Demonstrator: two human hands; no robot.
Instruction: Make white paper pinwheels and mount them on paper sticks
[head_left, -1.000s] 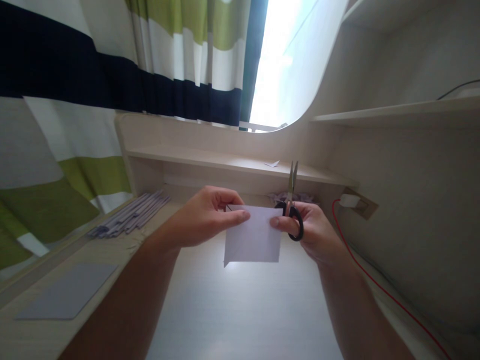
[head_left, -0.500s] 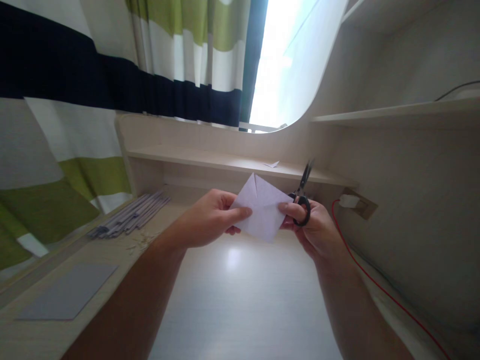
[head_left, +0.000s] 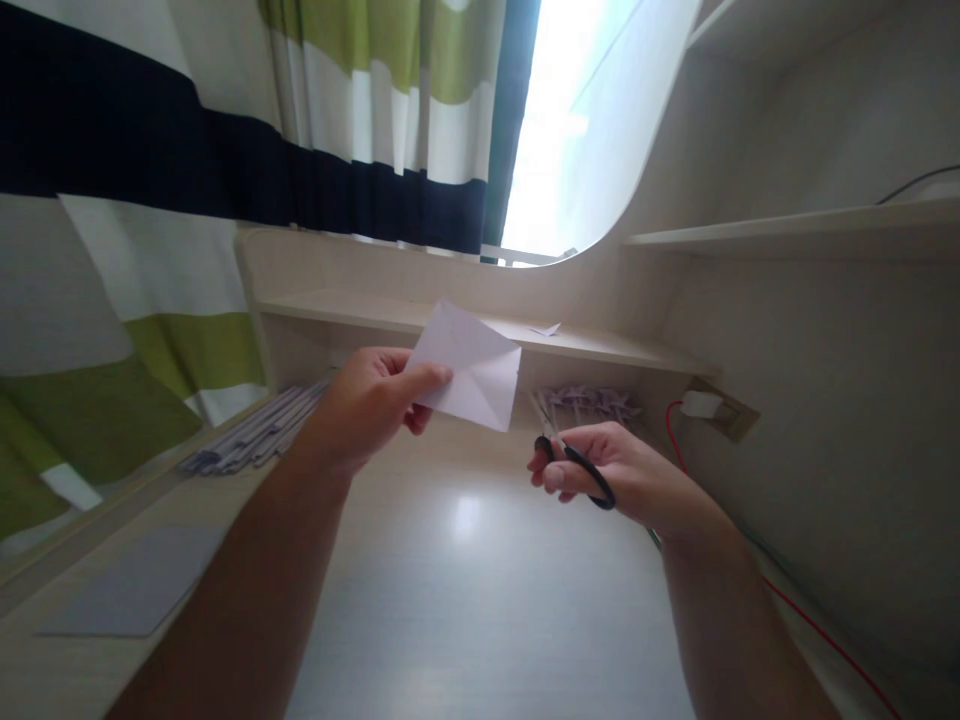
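Note:
A small square of creased white paper [head_left: 480,365] is held up above the desk, its left corner pinched between the thumb and fingers of my left hand [head_left: 382,400]. Fold lines cross near its middle. To the right and lower, my right hand [head_left: 607,465] grips black-handled scissors [head_left: 581,462] with the thumb and fingers at the loops. The blades point up and to the left, apart from the paper; blur hides how far they are spread.
Rolled paper sticks [head_left: 259,430] lie at the desk's left, behind a flat grey sheet [head_left: 139,580]. Folded paper pieces [head_left: 589,402] sit under the back shelf [head_left: 360,308], and a paper scrap [head_left: 546,329] rests on it. A red cable [head_left: 825,640] runs from a white plug [head_left: 701,404] at right.
My right hand has let go of the paper and moved down, turning the scissors toward the left. My left hand has carried the paper up and left, rotating it.

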